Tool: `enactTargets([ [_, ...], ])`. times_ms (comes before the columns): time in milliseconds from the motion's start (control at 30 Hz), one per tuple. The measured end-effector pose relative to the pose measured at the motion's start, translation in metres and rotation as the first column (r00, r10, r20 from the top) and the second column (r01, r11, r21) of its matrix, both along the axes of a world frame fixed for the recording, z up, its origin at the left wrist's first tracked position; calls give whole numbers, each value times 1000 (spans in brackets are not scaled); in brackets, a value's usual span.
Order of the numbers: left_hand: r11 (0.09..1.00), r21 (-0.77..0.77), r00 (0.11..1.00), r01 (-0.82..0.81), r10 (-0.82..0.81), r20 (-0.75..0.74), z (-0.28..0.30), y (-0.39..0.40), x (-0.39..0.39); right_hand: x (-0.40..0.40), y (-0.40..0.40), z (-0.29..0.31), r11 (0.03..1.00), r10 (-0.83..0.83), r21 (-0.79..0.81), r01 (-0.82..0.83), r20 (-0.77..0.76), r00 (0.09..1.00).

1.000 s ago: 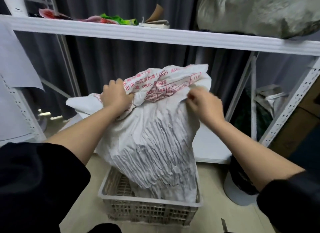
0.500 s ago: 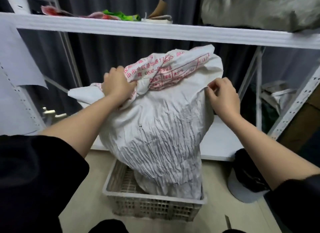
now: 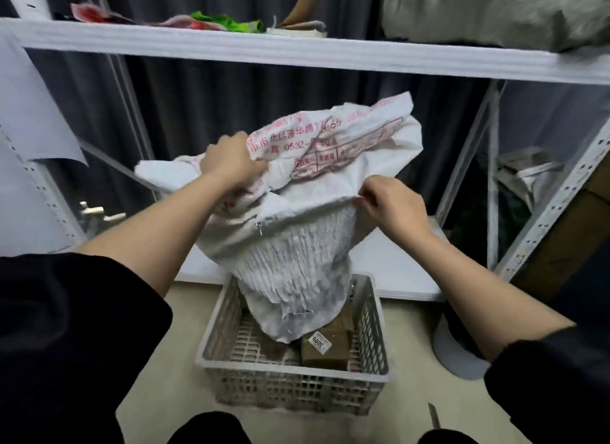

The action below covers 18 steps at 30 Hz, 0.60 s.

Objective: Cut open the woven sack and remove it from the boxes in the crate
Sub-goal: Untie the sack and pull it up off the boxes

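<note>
A white woven sack (image 3: 297, 255) with red print hangs bunched above a pale slatted crate (image 3: 293, 374) on the floor. My left hand (image 3: 231, 163) grips the sack's upper folds near the red lettering. My right hand (image 3: 389, 202) pinches a folded edge on the sack's right side. The sack's lower end still dips into the crate. Under it a brown cardboard box (image 3: 326, 344) with a white label lies uncovered on the crate's bottom; other boxes are mostly hidden by the sack.
White metal shelving surrounds the spot: an upper shelf (image 3: 297, 52) with scraps and a grey bag, a low shelf board (image 3: 396, 268) behind the crate, a perforated upright (image 3: 558, 209) at right. A round grey object (image 3: 458, 354) sits right of the crate, a narrow blade-like item (image 3: 434, 417) on the floor.
The sack has been lifted higher, and its lower end has risen off a brown box in the crate. My right hand moved down and inward along the sack's folded edge.
</note>
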<state>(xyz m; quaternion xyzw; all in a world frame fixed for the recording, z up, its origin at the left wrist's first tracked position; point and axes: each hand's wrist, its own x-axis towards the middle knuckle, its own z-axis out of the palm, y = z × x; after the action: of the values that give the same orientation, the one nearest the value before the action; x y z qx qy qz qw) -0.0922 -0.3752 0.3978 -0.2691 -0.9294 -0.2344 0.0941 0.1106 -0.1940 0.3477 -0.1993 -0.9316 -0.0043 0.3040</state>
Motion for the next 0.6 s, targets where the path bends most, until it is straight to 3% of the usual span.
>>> enactTargets([
  [133,979,193,970,-69,111,-215,20,-8,3,-8,-7,25,990,-68,-139,37,-225,972],
  [167,975,212,960,-65,119,-252,19,-9,5,-8,-6,30,988,-69,-147,45,-165,984],
  [233,999,48,964,-19,31,-265,9,-9,8,-5,0,37,991,-65,-111,70,44,997],
  [300,1000,5,975,1,0,-223,5,-10,7,-1,3,39,990,-86,-109,84,-7,996],
  [367,989,147,968,-31,66,-243,11,-9,7,-1,-3,36,989,-81,-126,79,-7,997],
  [433,998,61,963,14,3,-268,15,-8,13,-1,-9,34,994,-47,-101,49,23,999],
  [467,999,36,962,36,-24,-273,16,-7,14,1,-11,38,993,-49,-113,43,-47,998],
  [533,991,131,946,2,41,-321,24,-7,12,2,-12,48,991,-69,-122,54,-128,989],
  [600,984,175,935,-8,70,-348,33,-6,13,2,-11,53,996,-64,-66,58,-105,992],
])
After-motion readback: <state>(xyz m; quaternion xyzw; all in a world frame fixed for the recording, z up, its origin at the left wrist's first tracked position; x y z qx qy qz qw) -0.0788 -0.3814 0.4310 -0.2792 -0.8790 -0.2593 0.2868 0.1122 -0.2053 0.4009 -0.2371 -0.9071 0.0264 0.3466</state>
